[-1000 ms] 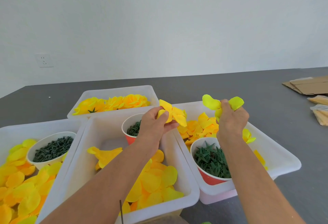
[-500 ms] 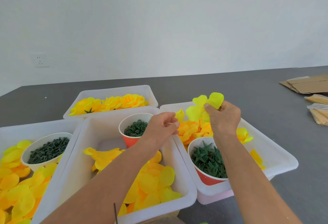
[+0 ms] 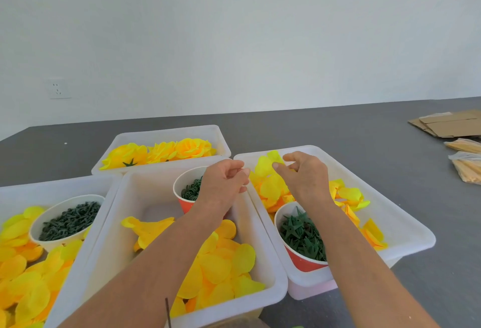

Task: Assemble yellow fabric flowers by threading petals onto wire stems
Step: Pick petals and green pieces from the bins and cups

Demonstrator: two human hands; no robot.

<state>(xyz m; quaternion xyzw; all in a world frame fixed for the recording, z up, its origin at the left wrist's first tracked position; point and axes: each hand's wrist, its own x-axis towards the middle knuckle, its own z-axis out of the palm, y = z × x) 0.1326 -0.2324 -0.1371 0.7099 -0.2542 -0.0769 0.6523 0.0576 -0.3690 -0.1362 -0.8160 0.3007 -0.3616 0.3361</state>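
left hand fingers curled, seemingly holding nothing | right hand spread, loosely clawed over yellow fabric petals in the white plastic bin at 1 o'clock, likely picking the next layer | thin dark wire stem at 6 o'clock, apart from both

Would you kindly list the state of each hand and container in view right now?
Left hand: fingers curled, nothing visibly held.
Right hand: loosely open above petals.
Far bin: holds finished flowers.
Middle bin: holds loose petals.
Right red cup: full of green star pieces.
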